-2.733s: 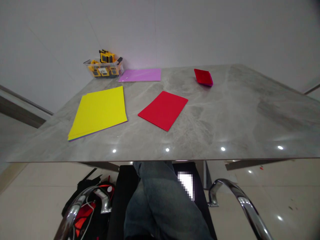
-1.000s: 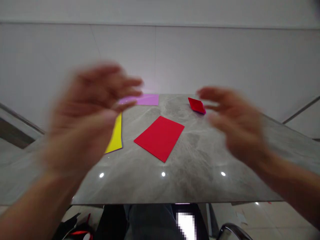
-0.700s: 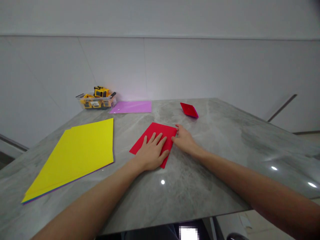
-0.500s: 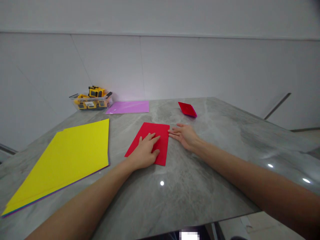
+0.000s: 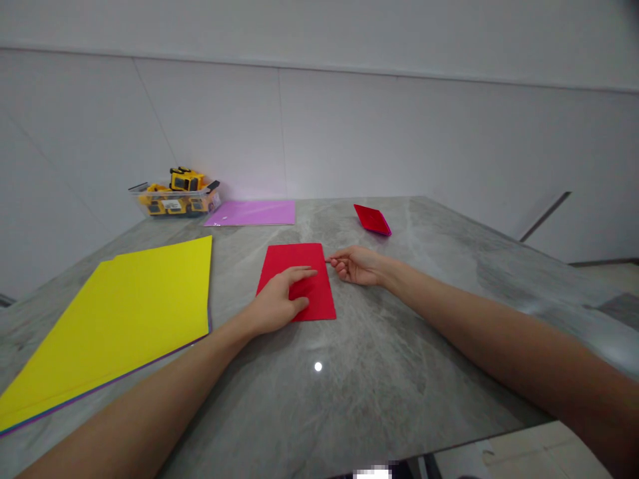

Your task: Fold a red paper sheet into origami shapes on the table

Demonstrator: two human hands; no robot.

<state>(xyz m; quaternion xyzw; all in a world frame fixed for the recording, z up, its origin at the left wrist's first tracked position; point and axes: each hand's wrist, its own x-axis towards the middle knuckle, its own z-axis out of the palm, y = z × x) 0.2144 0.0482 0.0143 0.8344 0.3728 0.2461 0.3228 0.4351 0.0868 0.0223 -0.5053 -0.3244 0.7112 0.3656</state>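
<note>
Clear box [image 5: 174, 201] of yellow toy trucks [image 5: 186, 180]

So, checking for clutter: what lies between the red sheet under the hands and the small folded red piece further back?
Only bare grey table in the head view.

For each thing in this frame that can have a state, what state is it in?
Red paper sheet: flat on the table, unfolded.
Left hand: palm down, pressing the red sheet.
Right hand: fingers curled, pinching at the sheet's right edge.
Folded red paper: folded, lying apart.
Yellow paper stack: flat.
Purple sheet: flat.
Clear box of toy trucks: open.
</note>
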